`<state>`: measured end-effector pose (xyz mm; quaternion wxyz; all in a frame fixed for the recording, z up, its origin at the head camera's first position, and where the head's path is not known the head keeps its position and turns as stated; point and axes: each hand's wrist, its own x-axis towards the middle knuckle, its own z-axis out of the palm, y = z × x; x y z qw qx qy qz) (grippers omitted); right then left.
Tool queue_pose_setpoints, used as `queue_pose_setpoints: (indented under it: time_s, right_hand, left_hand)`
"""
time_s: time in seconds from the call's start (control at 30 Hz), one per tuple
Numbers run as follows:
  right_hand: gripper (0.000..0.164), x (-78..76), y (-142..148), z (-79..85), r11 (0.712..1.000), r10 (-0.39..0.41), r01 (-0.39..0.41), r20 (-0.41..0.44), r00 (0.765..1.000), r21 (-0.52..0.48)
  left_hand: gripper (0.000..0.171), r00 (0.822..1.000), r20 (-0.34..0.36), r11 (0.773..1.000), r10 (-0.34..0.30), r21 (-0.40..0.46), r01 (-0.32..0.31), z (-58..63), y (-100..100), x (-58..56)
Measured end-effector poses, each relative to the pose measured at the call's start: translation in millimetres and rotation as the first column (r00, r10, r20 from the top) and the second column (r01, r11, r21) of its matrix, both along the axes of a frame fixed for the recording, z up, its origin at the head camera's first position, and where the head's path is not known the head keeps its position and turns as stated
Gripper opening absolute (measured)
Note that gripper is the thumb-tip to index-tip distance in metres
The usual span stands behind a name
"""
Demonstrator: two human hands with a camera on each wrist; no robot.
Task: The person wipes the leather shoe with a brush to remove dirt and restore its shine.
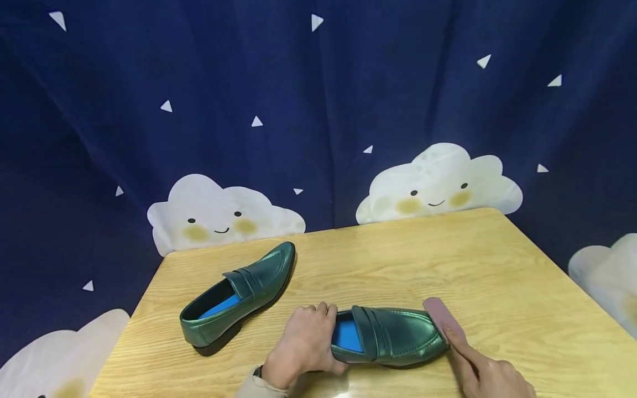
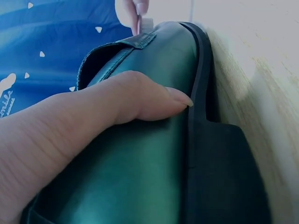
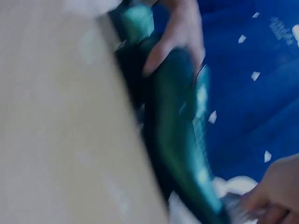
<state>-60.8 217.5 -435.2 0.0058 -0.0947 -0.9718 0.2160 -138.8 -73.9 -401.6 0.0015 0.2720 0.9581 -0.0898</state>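
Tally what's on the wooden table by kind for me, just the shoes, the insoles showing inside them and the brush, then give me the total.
Green loafers: 2
Blue insoles: 2
Pink brush: 1
Total: 5

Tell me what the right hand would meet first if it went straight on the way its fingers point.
Most likely the near shoe, at its toe: the right hand points forward-left toward it, with the pink brush it grips in between. Whether brush and toe touch is unclear.
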Motion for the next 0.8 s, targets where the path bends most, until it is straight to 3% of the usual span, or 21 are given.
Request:
queue_pose_setpoints:
  time_s: [0.07,0.17,0.33,0.47,0.6,0.7,0.77,0.8]
  right_hand:
    - [0.043,-5.2,-4,7.5,0.999,0.044,-0.042,0.060,0.997,-0.034]
    - [0.043,-13.4,-14,15.5,0.991,0.113,-0.108,0.070,0.991,-0.079]
    - [0.038,-24.2,-30,23.3,0.971,0.184,-0.176,0.036,0.982,-0.160]
    - [0.035,-30.3,-39,24.2,0.934,0.255,-0.251,-0.017,0.967,-0.256]
    - [0.034,-34.0,-40,23.4,0.858,0.358,-0.371,-0.104,0.928,-0.354]
    - [0.036,-33.6,-31,24.0,0.746,0.420,-0.430,-0.142,0.896,-0.508]
    - [0.038,-30.5,-25,25.0,0.703,0.408,-0.416,-0.151,0.900,-0.576]
    - [0.038,-28.4,-22,25.7,0.711,0.378,-0.389,-0.147,0.914,-0.586]
  left_hand:
    - [0.087,1.000,0.001,1.000,-0.003,-0.005,0.003,0.3,0,0.2]
    - [0.086,1.000,-0.001,1.000,0.000,0.005,0.000,0.7,-1,-0.1]
    - [0.086,1.000,0.011,1.000,0.003,0.017,-0.003,0.0,-3,0.0]
    - [0.087,1.000,0.015,1.000,0.001,0.016,-0.001,-1.3,-2,0.3]
    - [0.087,1.000,0.008,1.000,0.002,0.021,-0.002,-2.0,-2,0.5]
    - [0.086,1.000,0.011,1.000,0.000,0.028,0.000,-1.5,-1,0.4]
    - [0.086,1.000,0.010,0.999,-0.009,0.032,0.009,-0.8,-1,-0.5]
    - [0.086,1.000,0.011,0.999,-0.013,0.031,0.013,-0.3,0,-1.0]
